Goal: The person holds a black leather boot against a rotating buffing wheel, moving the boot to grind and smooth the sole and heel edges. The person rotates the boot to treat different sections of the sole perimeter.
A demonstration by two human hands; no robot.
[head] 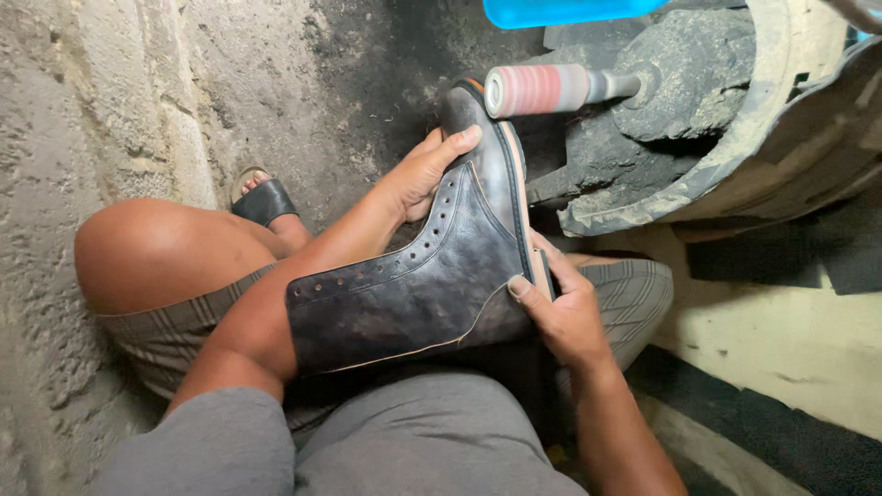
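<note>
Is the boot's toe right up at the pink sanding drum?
Yes, both hands, left hand and right hand, hold the boot with its toe at the sanding drum.

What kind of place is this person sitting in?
Probably a small shoemaking or shoe-repair workshop. Both hands, left hand and right hand, hold an unfinished dark leather boot up to a pink sanding drum on a grimy, dust-caked machine, beside rough concrete walls.

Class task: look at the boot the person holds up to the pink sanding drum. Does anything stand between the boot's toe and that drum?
Nothing visible does. The left hand grips the boot near the toe, the right hand at the heel end of the sole. The toe sits right beside the sanding drum, with no object between them.
</note>
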